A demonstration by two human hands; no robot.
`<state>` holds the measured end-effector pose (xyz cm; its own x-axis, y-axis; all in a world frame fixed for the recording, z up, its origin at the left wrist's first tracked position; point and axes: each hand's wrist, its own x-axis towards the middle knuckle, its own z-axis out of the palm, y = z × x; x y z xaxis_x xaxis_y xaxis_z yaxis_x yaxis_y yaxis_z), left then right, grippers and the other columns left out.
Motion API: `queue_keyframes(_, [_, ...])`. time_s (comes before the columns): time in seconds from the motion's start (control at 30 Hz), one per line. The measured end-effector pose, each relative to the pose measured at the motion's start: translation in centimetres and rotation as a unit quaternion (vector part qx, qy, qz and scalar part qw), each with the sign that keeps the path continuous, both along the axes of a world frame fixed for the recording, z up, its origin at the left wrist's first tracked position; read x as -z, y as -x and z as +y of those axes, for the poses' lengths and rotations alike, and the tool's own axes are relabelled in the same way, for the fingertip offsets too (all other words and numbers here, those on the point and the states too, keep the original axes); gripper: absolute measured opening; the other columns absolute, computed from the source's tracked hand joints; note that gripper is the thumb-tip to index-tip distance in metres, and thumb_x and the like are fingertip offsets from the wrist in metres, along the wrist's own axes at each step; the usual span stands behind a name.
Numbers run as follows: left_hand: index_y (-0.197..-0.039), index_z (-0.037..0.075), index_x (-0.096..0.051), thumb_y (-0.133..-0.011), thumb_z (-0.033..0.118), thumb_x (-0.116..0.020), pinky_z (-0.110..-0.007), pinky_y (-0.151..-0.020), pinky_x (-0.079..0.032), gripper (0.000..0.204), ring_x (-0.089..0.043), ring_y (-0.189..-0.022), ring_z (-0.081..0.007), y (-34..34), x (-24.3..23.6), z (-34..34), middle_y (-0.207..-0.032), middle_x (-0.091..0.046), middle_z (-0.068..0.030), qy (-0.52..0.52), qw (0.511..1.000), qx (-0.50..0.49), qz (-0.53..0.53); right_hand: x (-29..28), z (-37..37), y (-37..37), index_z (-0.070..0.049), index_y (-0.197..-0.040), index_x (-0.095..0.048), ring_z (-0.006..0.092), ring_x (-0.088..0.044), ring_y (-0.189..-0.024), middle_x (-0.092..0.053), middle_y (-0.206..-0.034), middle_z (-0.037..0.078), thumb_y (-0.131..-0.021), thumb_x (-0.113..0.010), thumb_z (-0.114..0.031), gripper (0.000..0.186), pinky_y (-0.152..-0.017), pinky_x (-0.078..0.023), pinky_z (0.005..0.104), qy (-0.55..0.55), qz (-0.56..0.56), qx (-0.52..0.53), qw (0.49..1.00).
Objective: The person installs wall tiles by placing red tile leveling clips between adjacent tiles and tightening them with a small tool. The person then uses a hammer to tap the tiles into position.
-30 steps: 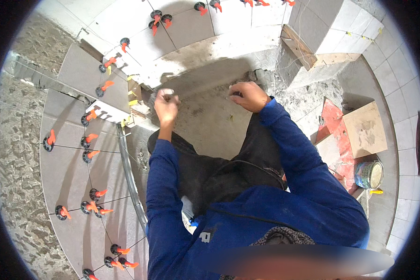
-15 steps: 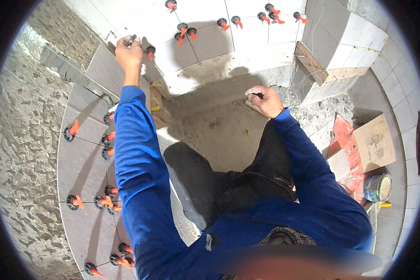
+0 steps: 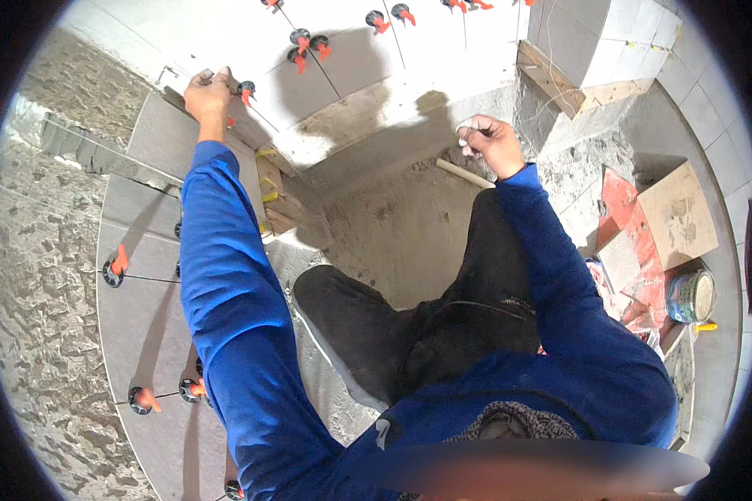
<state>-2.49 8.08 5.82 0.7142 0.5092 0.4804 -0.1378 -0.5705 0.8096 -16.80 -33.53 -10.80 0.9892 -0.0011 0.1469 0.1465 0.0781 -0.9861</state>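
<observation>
Fingers, left hand [image 3: 207,93]: curled onto grey tile [image 3: 163,142] top edge, beside a levelling clip [image 3: 245,89].
Right hand [image 3: 493,144]: fisted — contents unclear.
Risk: pressing hard could shift the tile — joints go uneven.

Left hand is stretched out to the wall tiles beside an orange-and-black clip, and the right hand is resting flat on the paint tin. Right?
Not quite. In the head view the right hand is raised by the bare wall patch, far from the paint tin. The left hand does reach the wall tiles beside a clip.
</observation>
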Motion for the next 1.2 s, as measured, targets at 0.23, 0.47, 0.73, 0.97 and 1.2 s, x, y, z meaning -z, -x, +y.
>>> queue_keyframes(0.23, [-0.108,0.005,-0.062,-0.088,0.028,-0.063,-0.035,-0.050,-0.050,0.031,-0.067,-0.075,-0.0206,1.5,-0.6,1.2,-0.092,-0.070,-0.0108,0.064,0.990,0.064,0.109,5.0,-8.5,0.6,-0.001,-0.076,-0.064,0.0097,-0.059,-0.059,-0.064,-0.067,0.004,-0.086,-0.064,-0.015,0.018,-0.057,-0.048,0.0254,0.023,-0.063,0.229,0.971])
queue_keyframes(0.47, [-0.102,-0.005,-0.064,-0.082,0.013,-0.073,-0.032,-0.071,-0.054,0.028,-0.068,-0.084,-0.0250,-3.9,0.5,7.3,-0.096,-0.069,-0.0156,0.100,0.987,0.109,0.066,23.2,-22.4,15.4,0.002,-0.084,-0.062,0.0235,-0.062,-0.075,-0.065,-0.076,0.012,-0.075,-0.058,-0.002,0.011,-0.073,-0.050,0.0339,0.149,0.072,0.576,0.801])
queue_keyframes(0.73, [-0.101,-0.006,-0.064,-0.082,0.014,-0.074,-0.028,-0.061,-0.057,0.030,-0.068,-0.075,-0.0204,-4.3,-1.4,8.6,-0.090,-0.069,-0.0152,-0.049,0.994,0.048,0.089,27.0,-19.7,29.5,-0.008,-0.100,-0.066,0.0317,-0.062,-0.095,-0.062,-0.096,0.015,-0.081,-0.063,-0.023,0.025,-0.081,-0.050,0.0403,0.445,0.288,0.254,0.809])
queue_keyframes(0.97, [-0.105,-0.007,-0.063,-0.084,0.014,-0.071,-0.033,-0.071,-0.057,0.031,-0.068,-0.081,-0.0244,-0.7,-1.4,4.3,-0.093,-0.069,-0.0179,-0.067,0.989,0.030,0.128,28.0,-15.3,28.8,-0.013,-0.124,-0.055,0.0326,-0.051,-0.110,-0.051,-0.120,0.013,-0.073,-0.065,-0.015,0.052,-0.094,-0.042,0.0432,0.493,0.214,0.255,0.803])
queue_keyframes(1.2, [-0.101,-0.007,-0.058,-0.079,-0.006,-0.070,-0.026,-0.050,-0.049,0.024,-0.062,-0.061,-0.0156,1.0,-1.6,1.1,-0.078,-0.066,-0.0138,0.006,0.994,0.102,0.025,28.8,-17.2,35.1,-0.013,-0.139,-0.034,0.0419,-0.029,-0.135,-0.022,-0.152,0.019,-0.066,-0.074,-0.043,0.089,-0.109,-0.026,0.0530,0.497,0.485,0.308,0.650])
